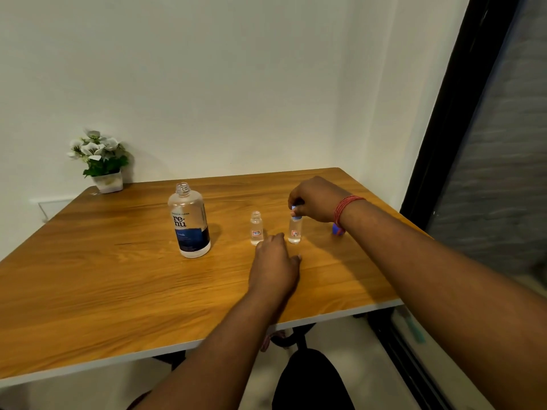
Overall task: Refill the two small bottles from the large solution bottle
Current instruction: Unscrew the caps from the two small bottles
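Observation:
The large solution bottle (189,221) stands uncapped on the wooden table (103,276), clear with a dark blue label. Two small clear bottles stand to its right. The left small bottle (256,228) has an open neck. Over the right small bottle (294,230) my right hand (315,199) pinches a small blue cap (295,211) at the neck. My left hand (275,266) rests on the table just in front of the two small bottles, its fingertips close to the base of the right one; whether they touch it I cannot tell.
A blue cap (338,229) lies on the table behind my right wrist, partly hidden. A small white pot of artificial flowers (102,161) sits at the far left corner against the wall. A dark window frame (444,143) borders the table's right side.

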`<state>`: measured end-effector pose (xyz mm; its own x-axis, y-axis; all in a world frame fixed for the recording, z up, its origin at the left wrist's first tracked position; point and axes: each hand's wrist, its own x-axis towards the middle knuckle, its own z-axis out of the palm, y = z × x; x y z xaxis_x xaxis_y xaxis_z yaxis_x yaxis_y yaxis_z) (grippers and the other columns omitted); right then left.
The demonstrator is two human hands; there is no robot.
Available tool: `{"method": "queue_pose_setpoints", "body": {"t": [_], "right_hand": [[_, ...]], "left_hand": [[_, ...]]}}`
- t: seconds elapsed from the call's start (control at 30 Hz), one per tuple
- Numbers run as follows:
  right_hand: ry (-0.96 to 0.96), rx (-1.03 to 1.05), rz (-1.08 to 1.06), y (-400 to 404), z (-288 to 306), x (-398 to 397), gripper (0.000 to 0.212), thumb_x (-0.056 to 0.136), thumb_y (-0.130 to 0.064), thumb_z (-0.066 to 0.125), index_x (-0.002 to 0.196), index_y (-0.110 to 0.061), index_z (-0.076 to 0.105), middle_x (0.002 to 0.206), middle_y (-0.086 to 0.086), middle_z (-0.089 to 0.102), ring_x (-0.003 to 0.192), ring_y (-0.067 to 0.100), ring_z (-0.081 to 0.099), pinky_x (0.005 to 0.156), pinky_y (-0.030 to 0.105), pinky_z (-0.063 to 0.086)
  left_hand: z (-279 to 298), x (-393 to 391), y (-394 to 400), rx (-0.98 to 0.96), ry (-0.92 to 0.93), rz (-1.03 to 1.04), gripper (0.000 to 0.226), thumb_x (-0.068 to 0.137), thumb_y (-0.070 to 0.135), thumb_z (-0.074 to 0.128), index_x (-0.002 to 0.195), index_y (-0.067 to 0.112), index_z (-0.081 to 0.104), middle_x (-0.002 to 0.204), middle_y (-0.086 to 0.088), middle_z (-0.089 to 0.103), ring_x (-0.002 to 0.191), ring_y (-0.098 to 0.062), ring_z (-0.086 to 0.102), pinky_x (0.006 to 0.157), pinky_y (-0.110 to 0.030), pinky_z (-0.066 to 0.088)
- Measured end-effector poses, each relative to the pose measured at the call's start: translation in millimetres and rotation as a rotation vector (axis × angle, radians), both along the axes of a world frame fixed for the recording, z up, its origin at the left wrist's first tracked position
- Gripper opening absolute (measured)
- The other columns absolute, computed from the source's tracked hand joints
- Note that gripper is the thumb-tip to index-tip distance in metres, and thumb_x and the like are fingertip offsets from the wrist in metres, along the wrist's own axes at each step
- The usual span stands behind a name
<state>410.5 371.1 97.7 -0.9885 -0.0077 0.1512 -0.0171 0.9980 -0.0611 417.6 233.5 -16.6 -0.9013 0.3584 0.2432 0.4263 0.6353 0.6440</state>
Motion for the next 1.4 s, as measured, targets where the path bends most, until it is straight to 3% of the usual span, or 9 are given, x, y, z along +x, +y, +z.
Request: {"method": "queue_pose_setpoints", "body": {"t": [0.17, 0.5, 1.2, 1.4], "right_hand": [[-0.01, -0.009, 0.024, -2, 2, 1, 0.024, 0.091, -0.024, 0.068, 0.112, -0.014, 0.072, 0.108, 0.003, 0.07, 0.099, 0.017, 0.061, 0.088, 0.036, 0.053], [-0.02, -0.006, 0.016, 0, 2, -2, 0.026, 0.092, -0.024, 0.068, 0.115, -0.014, 0.071, 0.11, 0.003, 0.069, 0.099, 0.017, 0.06, 0.086, 0.033, 0.052], [0.02, -0.043, 0.058, 6, -5, -4, 0.02, 0.091, -0.018, 0.068, 0.111, -0.016, 0.071, 0.111, 0.004, 0.069, 0.092, 0.012, 0.055, 0.078, 0.027, 0.046], [0.02, -0.038, 0.06, 4, -6, -4, 0.021, 0.092, -0.015, 0.068, 0.112, -0.015, 0.071, 0.112, 0.004, 0.069, 0.1, 0.018, 0.06, 0.081, 0.029, 0.049]], "left_hand": [[4, -7, 19, -0.061, 0.021, 0.054, 0.033, 0.091, 0.034, 0.071, 0.117, 0.015, 0.064, 0.117, -0.005, 0.063, 0.118, -0.025, 0.05, 0.095, -0.04, 0.048], [11, -15, 31, -0.172, 0.05, 0.2, 0.034, 0.094, 0.04, 0.065, 0.119, 0.018, 0.07, 0.121, -0.006, 0.064, 0.12, -0.025, 0.052, 0.1, -0.042, 0.046], [22, -10, 31, -0.231, 0.019, 0.198, 0.034, 0.096, 0.041, 0.06, 0.12, 0.019, 0.071, 0.122, -0.007, 0.063, 0.124, -0.026, 0.05, 0.104, -0.043, 0.04], [22, -11, 31, -0.241, 0.009, 0.2, 0.035, 0.096, 0.042, 0.061, 0.119, 0.018, 0.071, 0.121, -0.007, 0.063, 0.123, -0.026, 0.05, 0.103, -0.043, 0.041]]}}
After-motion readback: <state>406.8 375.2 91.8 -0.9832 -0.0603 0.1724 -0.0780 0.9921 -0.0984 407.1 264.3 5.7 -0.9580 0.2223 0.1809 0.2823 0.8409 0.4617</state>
